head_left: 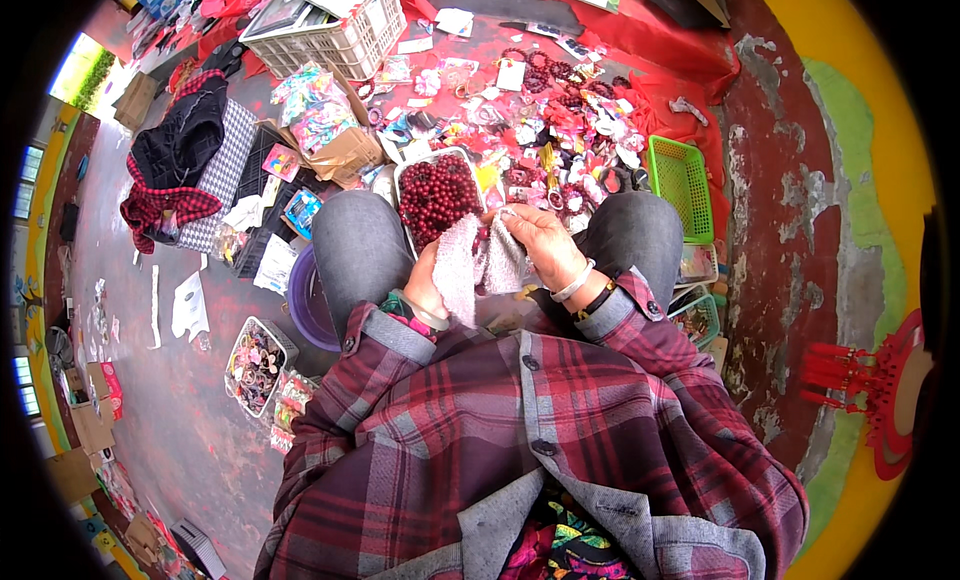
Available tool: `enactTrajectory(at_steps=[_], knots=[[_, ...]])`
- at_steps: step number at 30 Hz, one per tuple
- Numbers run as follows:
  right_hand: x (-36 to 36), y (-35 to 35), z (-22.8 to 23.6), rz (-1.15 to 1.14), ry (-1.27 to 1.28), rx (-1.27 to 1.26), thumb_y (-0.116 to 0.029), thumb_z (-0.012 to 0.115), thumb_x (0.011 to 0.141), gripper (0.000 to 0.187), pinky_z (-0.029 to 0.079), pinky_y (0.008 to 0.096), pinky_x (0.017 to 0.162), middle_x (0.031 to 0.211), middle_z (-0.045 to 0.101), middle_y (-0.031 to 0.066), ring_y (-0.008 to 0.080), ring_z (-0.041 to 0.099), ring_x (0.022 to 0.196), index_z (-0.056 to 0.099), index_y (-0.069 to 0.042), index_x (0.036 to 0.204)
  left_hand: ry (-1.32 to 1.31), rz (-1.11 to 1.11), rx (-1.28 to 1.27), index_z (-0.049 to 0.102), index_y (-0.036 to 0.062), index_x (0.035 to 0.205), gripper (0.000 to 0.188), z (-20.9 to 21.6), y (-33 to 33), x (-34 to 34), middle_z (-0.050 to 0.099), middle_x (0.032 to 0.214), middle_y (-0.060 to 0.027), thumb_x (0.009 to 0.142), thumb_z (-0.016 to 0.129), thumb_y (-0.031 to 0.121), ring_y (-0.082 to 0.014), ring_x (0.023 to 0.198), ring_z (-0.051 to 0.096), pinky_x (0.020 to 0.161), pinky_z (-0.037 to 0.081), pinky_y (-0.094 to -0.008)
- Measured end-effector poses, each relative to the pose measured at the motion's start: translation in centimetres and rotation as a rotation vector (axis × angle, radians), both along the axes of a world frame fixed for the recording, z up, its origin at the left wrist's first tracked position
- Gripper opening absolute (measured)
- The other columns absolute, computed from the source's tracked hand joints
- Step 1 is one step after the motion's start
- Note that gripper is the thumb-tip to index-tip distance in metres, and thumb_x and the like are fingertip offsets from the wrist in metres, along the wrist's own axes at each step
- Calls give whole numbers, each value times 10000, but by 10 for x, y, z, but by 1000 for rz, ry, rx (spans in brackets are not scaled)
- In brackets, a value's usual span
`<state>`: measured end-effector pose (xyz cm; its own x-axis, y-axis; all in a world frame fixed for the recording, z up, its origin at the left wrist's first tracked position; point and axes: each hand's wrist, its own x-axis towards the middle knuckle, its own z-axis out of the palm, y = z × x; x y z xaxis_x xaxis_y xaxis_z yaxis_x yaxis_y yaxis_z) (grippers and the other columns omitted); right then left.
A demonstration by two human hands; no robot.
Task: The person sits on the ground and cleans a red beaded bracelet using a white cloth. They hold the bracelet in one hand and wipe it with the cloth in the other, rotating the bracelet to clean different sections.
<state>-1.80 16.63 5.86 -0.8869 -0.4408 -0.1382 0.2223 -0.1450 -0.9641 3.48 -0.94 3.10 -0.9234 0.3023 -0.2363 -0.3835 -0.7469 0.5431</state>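
Note:
A pale pinkish-grey fuzzy cloth (459, 270) hangs between my hands, in front of my knees. My left hand (424, 288) is closed on its left side, with the fingers partly hidden behind the fabric. Bunched fabric is pinched in my right hand (545, 244), thumb and fingers pressed together. Whether anything is wrapped inside the folds, I cannot tell. Just beyond the cloth stands a white basket (479, 168) heaped with dark red beads (437, 193); the cloth's upper edge overlaps its near right corner.
Beaded bracelets (540, 75) and small trinkets cover the red sheet ahead. A green basket (680, 185) sits beyond my right knee. On the left are a purple basin (310, 305), a white tub of trinkets (258, 365) and an opened cardboard box (345, 160). A large crate (345, 45) stands behind.

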Motion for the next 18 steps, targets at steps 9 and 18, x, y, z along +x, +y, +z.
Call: enactTrajectory(at_steps=[9, 18], knots=[[-11, 11, 2, -174, -424, -395, 43, 431, 887, 353, 487, 287, 841, 1067, 603, 66, 140, 603, 900, 502, 0, 1229, 141, -64, -137, 455, 3, 1249, 334, 7, 19, -18, 556, 1178, -128, 947, 446, 144, -242, 1041, 577, 902, 481, -362], [-3, 3, 7, -5, -322, -215, -60, 665, 812, 206, 467, 219, 746, 891, 652, 5, 83, 598, 804, 649, -38, 1016, -44, 48, -148, 526, 14, 1167, 262, 9, 7, -5, 628, 964, -56, 929, 472, 110, -136, 799, 628, 678, 528, -261]])
